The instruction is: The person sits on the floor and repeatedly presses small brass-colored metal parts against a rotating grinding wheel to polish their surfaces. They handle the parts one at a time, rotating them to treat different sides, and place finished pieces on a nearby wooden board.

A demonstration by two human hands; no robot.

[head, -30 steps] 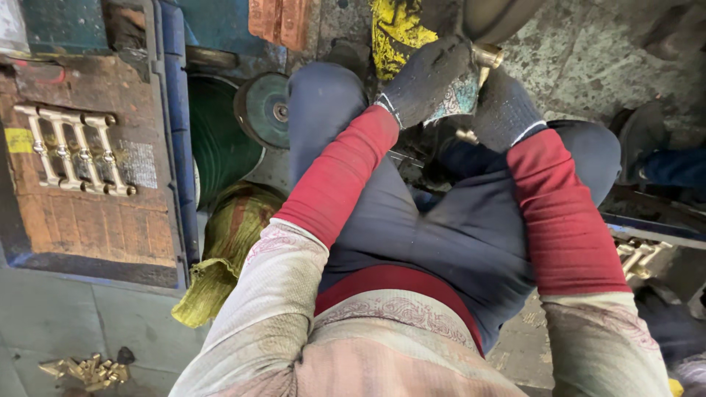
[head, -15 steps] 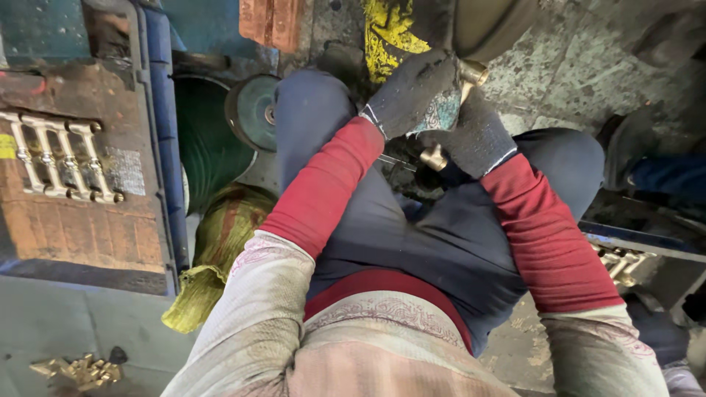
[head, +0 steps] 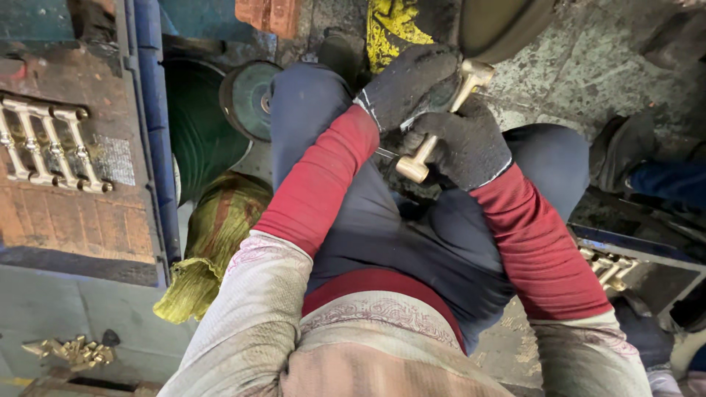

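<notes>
Both my hands wear dark knit gloves over red sleeves. My left hand (head: 408,84) and my right hand (head: 460,143) together grip a slim brass bar (head: 443,121) with knobbed ends, held slanted above my knees. Its upper end sits right under the rim of a round buffing wheel (head: 504,26) at the top edge. My legs in dark blue trousers fill the middle of the view.
A blue crate (head: 151,147) at left holds a brass ladder-shaped fitting (head: 48,143) on brown board. Green discs (head: 246,99), a yellow-green sack (head: 213,235), an ornate brass piece (head: 73,351) and more brass parts (head: 610,268) lie around. Another person's shoe (head: 618,151) is at right.
My hands have lifted from my lap toward the wheel, and the brass bar now shows clearly between both gloves. The view has also shifted slightly.
</notes>
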